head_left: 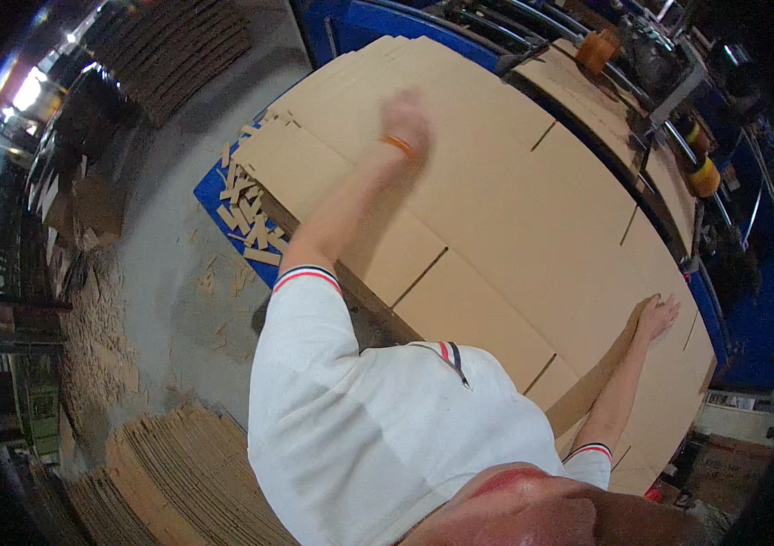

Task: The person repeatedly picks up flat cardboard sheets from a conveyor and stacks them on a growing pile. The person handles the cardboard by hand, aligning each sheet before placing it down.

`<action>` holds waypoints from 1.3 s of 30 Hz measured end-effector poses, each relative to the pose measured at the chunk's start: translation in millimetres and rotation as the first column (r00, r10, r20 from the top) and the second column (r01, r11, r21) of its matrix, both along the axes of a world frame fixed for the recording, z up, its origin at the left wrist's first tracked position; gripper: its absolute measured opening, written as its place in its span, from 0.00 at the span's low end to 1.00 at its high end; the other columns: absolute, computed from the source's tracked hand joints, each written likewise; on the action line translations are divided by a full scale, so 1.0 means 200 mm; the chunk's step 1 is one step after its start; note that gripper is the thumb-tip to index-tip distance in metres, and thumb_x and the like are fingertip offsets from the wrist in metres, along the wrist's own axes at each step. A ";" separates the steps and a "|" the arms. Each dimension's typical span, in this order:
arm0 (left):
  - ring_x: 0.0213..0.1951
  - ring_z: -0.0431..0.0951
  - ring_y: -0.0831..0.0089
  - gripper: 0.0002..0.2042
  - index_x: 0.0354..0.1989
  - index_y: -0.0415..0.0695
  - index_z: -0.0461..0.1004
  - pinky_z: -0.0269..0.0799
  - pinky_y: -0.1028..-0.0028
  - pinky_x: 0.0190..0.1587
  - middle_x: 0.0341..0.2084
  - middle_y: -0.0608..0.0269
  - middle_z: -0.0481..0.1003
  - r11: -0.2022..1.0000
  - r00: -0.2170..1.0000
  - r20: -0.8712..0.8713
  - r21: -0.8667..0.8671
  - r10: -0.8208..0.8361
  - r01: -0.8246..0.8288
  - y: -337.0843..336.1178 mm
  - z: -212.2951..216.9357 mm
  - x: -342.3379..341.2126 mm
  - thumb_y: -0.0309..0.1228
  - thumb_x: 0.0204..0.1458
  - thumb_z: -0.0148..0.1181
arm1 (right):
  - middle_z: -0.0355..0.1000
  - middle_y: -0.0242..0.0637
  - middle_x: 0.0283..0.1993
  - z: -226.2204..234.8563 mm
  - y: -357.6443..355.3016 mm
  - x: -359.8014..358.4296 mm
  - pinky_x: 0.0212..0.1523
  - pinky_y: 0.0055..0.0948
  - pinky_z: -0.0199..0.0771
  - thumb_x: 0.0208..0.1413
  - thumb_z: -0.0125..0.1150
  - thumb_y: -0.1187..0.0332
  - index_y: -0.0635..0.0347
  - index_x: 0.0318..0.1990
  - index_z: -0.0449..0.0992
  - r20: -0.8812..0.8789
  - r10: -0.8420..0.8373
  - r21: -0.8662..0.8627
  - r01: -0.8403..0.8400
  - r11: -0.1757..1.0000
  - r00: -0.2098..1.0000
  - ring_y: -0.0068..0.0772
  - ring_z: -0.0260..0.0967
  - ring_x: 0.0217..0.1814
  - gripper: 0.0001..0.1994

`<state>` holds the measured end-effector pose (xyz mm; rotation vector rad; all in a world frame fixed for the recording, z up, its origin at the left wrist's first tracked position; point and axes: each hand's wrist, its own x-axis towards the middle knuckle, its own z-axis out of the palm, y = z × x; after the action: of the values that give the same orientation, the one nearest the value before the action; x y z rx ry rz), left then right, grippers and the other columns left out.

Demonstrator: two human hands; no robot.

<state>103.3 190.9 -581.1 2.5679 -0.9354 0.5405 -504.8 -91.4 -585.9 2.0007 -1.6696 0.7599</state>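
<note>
In the head view, the cardboard sheets (496, 209) lay flat in a stack across the centre and right of the frame. The left hand (405, 118), blurred at upper centre, was over the stack, its grip impossible to tell. The right hand (658, 317) lay open and flat on the stack at centre right, while scraps (246, 214) littered the blue platform (209, 193) at left.

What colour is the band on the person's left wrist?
Orange; the wristband sits just below the blurred left hand in the head view.
</note>
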 end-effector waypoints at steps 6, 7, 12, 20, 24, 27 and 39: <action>0.55 0.70 0.59 0.20 0.53 0.47 0.72 0.63 0.52 0.55 0.54 0.56 0.70 0.906 0.892 -0.313 0.373 0.326 -0.200 0.42 0.12 0.73 0.42 0.56 0.49 | 0.71 0.50 0.51 0.03 0.01 -0.21 0.54 0.41 0.67 0.56 0.53 0.59 0.64 0.49 0.73 0.041 0.145 0.111 -0.148 0.983 0.989 0.51 0.67 0.54 0.19; 0.55 0.71 0.59 0.17 0.49 0.51 0.76 0.66 0.52 0.53 0.53 0.59 0.71 0.878 0.813 -0.345 0.280 0.469 -0.388 0.68 0.06 0.93 0.42 0.56 0.49 | 0.72 0.50 0.49 0.12 0.14 0.26 0.53 0.40 0.67 0.56 0.54 0.61 0.65 0.49 0.73 0.373 -0.003 0.381 -0.150 0.912 0.928 0.51 0.68 0.52 0.18; 0.62 0.60 0.61 0.33 0.47 0.45 0.76 0.53 0.55 0.60 0.55 0.55 0.68 0.922 0.847 -0.377 0.251 0.375 -0.296 0.54 0.26 0.69 0.62 0.45 0.54 | 0.73 0.51 0.47 0.05 0.16 -0.06 0.51 0.38 0.68 0.60 0.47 0.63 0.66 0.47 0.74 0.170 0.096 0.300 -0.145 0.943 0.981 0.49 0.69 0.51 0.17; 0.44 0.73 0.66 0.26 0.37 0.48 0.79 0.60 0.63 0.49 0.36 0.61 0.74 0.967 0.956 0.178 0.060 0.234 -0.248 0.69 0.65 0.44 0.60 0.44 0.58 | 0.72 0.51 0.49 0.13 0.22 -0.05 0.51 0.40 0.68 0.60 0.47 0.61 0.67 0.47 0.74 0.008 0.197 0.332 -0.188 0.924 0.980 0.49 0.68 0.51 0.18; 0.43 0.75 0.73 0.25 0.50 0.47 0.75 0.73 0.67 0.42 0.48 0.63 0.74 0.989 0.782 -0.606 -0.056 -0.145 0.140 0.90 1.15 0.40 0.50 0.48 0.60 | 0.66 0.56 0.55 0.03 0.40 -0.24 0.59 0.42 0.61 0.61 0.46 0.56 0.68 0.51 0.71 0.060 0.309 0.301 -0.312 0.901 0.949 0.53 0.60 0.61 0.22; 0.40 0.79 0.68 0.31 0.59 0.39 0.64 0.76 0.73 0.43 0.45 0.51 0.75 0.763 0.309 -0.702 -0.544 -0.642 0.348 1.14 1.37 0.34 0.51 0.56 0.53 | 0.62 0.59 0.59 -0.06 0.64 -0.47 0.64 0.44 0.54 0.61 0.45 0.51 0.67 0.55 0.68 0.159 0.233 0.304 -0.272 0.913 0.959 0.54 0.51 0.67 0.26; 0.49 0.71 0.61 0.30 0.56 0.38 0.62 0.64 0.61 0.55 0.46 0.51 0.72 0.855 0.422 -0.767 -0.518 -0.484 0.040 1.33 0.81 -0.51 0.29 0.44 0.67 | 0.68 0.53 0.52 -0.25 1.69 -1.70 0.55 0.44 0.65 0.53 0.56 0.47 0.67 0.54 0.70 0.947 -0.283 0.321 0.408 0.855 -0.152 0.50 0.64 0.57 0.31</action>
<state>1.2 457.1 -418.4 1.7722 -0.6729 -0.6343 -845.3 247.1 -636.6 0.3726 -2.5773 2.3592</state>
